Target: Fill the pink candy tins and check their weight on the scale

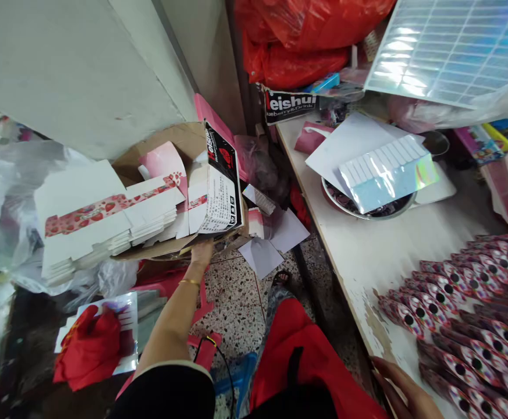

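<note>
White flat-packed strawberry cartons fill a cardboard box, the left hand at its near rim.
Its fingers are hidden, so its grip can't be told. Near right, the right hand lies half open and empty beside rows of pink printed packets on a chipped white table. A black printed sheet stands in the box.

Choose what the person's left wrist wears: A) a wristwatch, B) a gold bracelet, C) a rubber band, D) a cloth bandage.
B: a gold bracelet circles the wrist just behind the left hand.
</note>
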`<state>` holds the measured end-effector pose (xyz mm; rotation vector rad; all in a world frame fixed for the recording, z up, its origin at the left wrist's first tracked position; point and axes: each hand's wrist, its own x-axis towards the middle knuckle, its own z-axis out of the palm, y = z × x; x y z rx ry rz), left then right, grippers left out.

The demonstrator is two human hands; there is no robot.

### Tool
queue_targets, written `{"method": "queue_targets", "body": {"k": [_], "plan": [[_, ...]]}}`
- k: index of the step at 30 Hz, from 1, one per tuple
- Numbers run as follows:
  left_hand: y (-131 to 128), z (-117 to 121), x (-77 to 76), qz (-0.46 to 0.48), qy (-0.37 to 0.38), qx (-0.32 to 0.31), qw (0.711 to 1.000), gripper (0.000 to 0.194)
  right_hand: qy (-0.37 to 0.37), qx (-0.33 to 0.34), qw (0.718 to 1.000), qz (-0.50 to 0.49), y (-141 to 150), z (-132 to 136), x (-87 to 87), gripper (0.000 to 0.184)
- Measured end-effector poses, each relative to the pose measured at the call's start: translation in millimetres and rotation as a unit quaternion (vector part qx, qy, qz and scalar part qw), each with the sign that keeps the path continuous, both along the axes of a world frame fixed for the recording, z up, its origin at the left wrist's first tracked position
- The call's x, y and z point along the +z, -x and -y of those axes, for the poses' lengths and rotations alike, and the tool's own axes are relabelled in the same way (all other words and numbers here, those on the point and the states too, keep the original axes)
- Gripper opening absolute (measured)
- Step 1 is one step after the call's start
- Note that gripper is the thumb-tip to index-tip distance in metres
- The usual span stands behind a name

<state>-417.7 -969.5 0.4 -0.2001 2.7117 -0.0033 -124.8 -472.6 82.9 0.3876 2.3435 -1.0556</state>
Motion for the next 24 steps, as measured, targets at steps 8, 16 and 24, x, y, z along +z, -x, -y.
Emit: {"method": "queue_targets", "body": {"k": [8,16,24], "plan": [[-73,-49,111.7,-0.116,-0.172,-0.03,0.978,0.036,0.214,-0.077,0.974,-0.008,89,63,18.0,0.051],[-86,-176,190.0,0.058,-0.632,0.08,0.768,0.039,0.649,-0.146,0.695,0.272,154,88,81.9,0.067],[-70,-230,212.1,0.131,-0.651,-0.024,0.747,0.042,0.722,-0.184,0.605,0.281,116,64,124.7,0.08]]}}
